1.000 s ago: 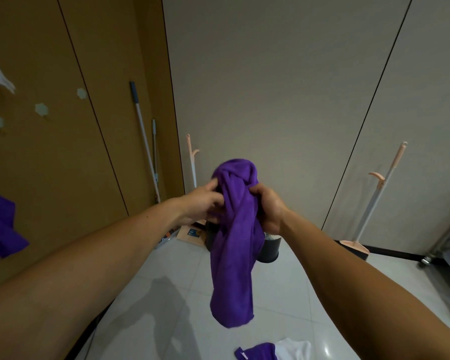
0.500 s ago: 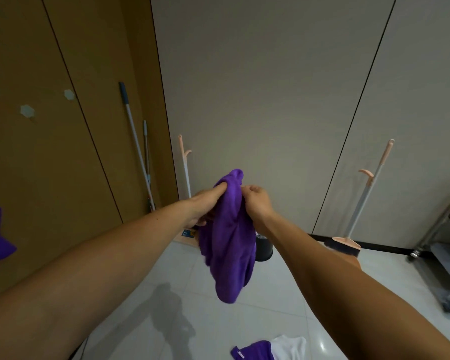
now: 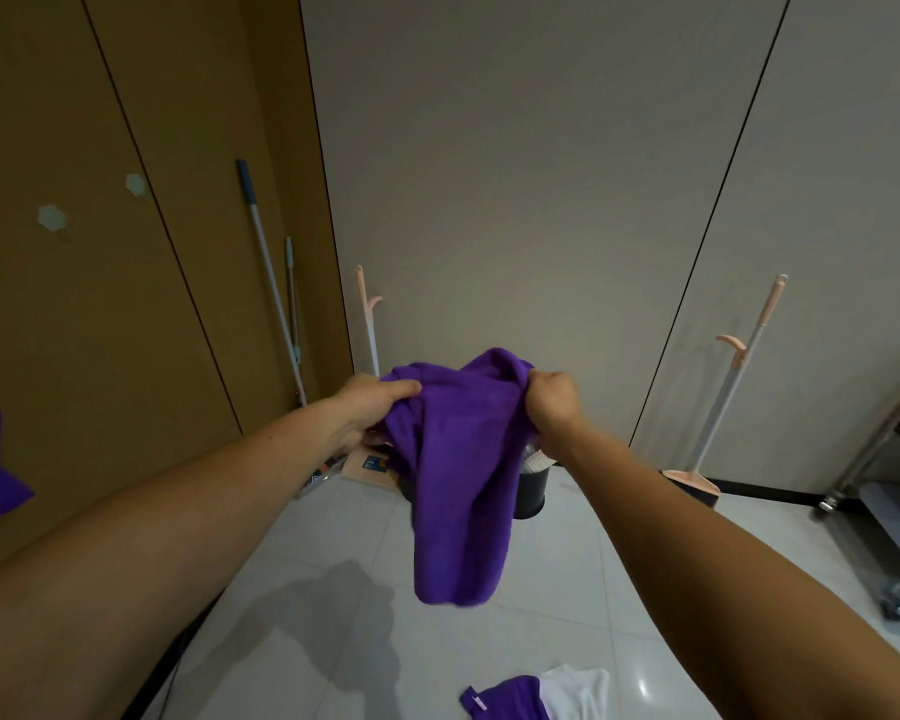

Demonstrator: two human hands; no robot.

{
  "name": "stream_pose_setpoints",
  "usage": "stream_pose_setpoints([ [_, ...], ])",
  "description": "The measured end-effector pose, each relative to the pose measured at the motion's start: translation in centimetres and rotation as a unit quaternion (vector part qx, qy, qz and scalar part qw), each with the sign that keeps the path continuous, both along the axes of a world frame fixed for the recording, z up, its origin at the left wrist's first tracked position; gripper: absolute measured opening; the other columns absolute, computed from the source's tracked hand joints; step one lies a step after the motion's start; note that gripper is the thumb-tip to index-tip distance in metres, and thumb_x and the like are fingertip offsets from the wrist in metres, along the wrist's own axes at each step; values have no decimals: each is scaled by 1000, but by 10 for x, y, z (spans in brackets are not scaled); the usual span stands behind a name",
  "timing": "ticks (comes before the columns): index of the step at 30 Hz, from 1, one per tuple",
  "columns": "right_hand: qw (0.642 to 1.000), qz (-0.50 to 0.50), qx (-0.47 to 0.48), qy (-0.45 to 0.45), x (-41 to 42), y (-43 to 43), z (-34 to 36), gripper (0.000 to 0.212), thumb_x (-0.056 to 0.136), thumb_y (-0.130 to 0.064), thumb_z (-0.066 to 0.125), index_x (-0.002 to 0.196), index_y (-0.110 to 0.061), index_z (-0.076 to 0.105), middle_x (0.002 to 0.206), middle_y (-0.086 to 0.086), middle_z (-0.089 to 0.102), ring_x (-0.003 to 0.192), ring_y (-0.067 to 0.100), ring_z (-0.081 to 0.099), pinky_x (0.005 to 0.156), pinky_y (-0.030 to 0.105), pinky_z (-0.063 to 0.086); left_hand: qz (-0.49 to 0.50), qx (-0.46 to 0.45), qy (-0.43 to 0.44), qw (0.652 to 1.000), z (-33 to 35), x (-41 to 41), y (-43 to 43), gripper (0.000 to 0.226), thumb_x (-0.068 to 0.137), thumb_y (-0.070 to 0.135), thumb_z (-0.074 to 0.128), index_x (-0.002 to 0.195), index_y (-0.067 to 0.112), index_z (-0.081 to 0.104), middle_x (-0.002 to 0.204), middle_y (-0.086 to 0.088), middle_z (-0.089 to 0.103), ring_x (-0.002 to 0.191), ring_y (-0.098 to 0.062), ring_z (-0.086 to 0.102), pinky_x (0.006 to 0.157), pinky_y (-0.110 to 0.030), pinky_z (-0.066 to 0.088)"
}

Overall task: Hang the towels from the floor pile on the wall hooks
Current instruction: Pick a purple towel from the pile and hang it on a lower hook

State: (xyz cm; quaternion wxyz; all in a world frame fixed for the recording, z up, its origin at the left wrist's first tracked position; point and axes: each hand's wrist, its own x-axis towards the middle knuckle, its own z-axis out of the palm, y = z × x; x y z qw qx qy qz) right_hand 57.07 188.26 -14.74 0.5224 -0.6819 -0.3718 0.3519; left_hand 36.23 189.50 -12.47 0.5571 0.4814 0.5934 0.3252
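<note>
A: One purple towel (image 3: 455, 491) is held in mid-air above the floor tiles, its long axis hanging straight down.
B: What is changed?
A: Its top edge is spread wider than half a second ago. Plush, creased folds are gripped by the left hand (image 3: 370, 407) and right hand (image 3: 554, 400).

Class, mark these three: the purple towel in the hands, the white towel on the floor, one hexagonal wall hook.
held purple towel (image 3: 458, 491): head view, its hanging middle.
white towel (image 3: 578, 693): head view, its bare centre.
hexagonal wall hook (image 3: 51, 217): head view, its flat face.
</note>
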Motion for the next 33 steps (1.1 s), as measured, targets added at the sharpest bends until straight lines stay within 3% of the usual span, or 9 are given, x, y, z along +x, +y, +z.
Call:
stream_pose_setpoints([
  [3, 997, 30, -28, 57, 9, -6, 2, 28, 91, -29, 60, 89, -1, 66, 76, 11, 60, 68, 24, 55, 60, 33, 44, -29, -14, 103, 994, 8, -13, 4, 43, 78, 37, 76, 105, 9, 58, 92, -10, 66, 75, -24, 65, 49, -28, 51],
  [6, 990, 105, -86, 41, 19, -12, 4, 35, 72, -30, 83, 85, -1, 68, 85, 16, 71, 74, 28, 66, 70, 39, 56, -53, -40, 98, 993, 15, -26, 11, 35, 81, 35, 71, 102, 10, 61, 94, -8, 63, 81, -23, 59, 63, -31, 47],
  [11, 990, 62, -126, 7, 46, -11, -8, 35, 75, -23, 80, 96, 2, 68, 93, 16, 71, 78, 27, 66, 67, 35, 54, -60, -49, -45, 996, 19, -52, 22, 15, 87, 28, 57, 95, 16, 52, 83, -5, 53, 81, -23, 55, 76, -38, 43],
  [16, 987, 22, -138, -74, 54, -10, -16, 34, 85, -34, 69, 86, 0, 63, 87, 16, 64, 69, 24, 58, 57, 31, 46, 45, -7, -27, 999, 11, -55, 31, 21, 88, 18, 63, 105, 7, 60, 89, -10, 62, 84, -23, 60, 83, -42, 50],
  [18, 985, 5, -130, -115, 56, -10, -17, 37, 91, -37, 62, 89, 0, 60, 89, 17, 61, 73, 26, 57, 60, 32, 44, 94, 18, -13, 995, 7, -59, 35, 25, 85, 15, 68, 107, 6, 61, 91, -11, 65, 81, -22, 63, 77, -39, 53],
  [24, 993, -1, -62, 96, 55, -10, -4, 27, 82, -28, 75, 78, -4, 63, 81, 12, 65, 64, 18, 58, 53, 27, 46, 161, 60, -6, 985, 3, -72, 43, 22, 78, 17, 70, 96, 7, 64, 81, -9, 68, 67, -19, 65, 52, -29, 50],
  [28, 991, -19, -4, 135, 57, -7, -3, 42, 82, -13, 75, 116, 4, 59, 105, 22, 63, 85, 20, 57, 77, 36, 50, 193, 76, 25, 978, 0, -79, 45, 9, 81, 12, 65, 88, 7, 62, 73, -8, 65, 53, -16, 61, 37, -22, 46],
  [31, 982, -46, 28, 180, 57, -5, -2, 37, 81, -11, 75, 115, -2, 61, 108, 11, 65, 98, 22, 61, 94, 36, 52, 197, 73, 55, 976, -5, -87, 45, 7, 83, 12, 66, 83, 5, 62, 72, -9, 64, 54, -19, 61, 37, -21, 44],
  [33, 973, -28, 26, 228, 55, -4, -1, 32, 82, -6, 73, 111, -3, 62, 104, 11, 65, 94, 22, 64, 90, 36, 54, 196, 68, 64, 976, -7, -90, 44, 8, 82, 12, 68, 79, 6, 62, 71, -10, 65, 55, -20, 63, 39, -23, 46],
])
